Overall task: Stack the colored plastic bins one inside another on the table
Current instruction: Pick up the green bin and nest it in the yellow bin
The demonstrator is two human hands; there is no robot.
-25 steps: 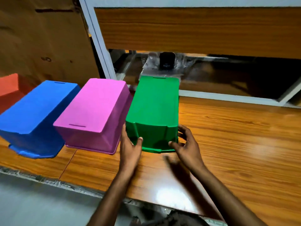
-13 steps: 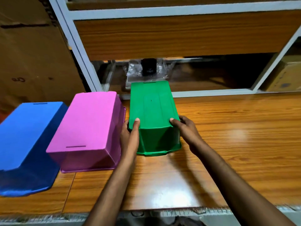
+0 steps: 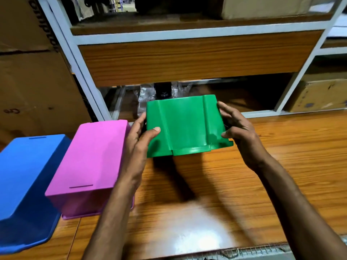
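Two hands hold the glossy green plastic bin (image 3: 185,126) between them. On my screen it hangs clear of the varnished wooden table (image 3: 281,166), with its dark shadow on the boards below. The left hand (image 3: 137,141) wraps the bin's left side, thumb laid flat across the face turned to me and fingers curled round the far edge. The right hand (image 3: 239,132) takes the right side more loosely, with fingers spread along the wall and the thumb tip pressing near the lower corner (how far those fingers reach behind, I cannot tell). The face toward me is smooth, with two raised ribs running down it and a flanged rim jutting along its lower edge.

Just left of the green bin, partly covered by the left forearm, a pink rectangular plastic bin (image 3: 93,156) sits upside down. Its flat matt base faces up, with a thin slot near the front. Further left of the green bin, close against the pink one, a blue plastic bin (image 3: 26,175) also lies inverted, with one near corner angled off.

Behind the green bin, a white metal shelf frame (image 3: 88,81) with wood-grain panels closes off the back. A black object in crinkled clear wrap (image 3: 163,91) shows just past the bin's top edge. A large brown cardboard carton (image 3: 33,81) stands far to the green bin's left, and a smaller cardboard box (image 3: 319,94) sits far to its right.
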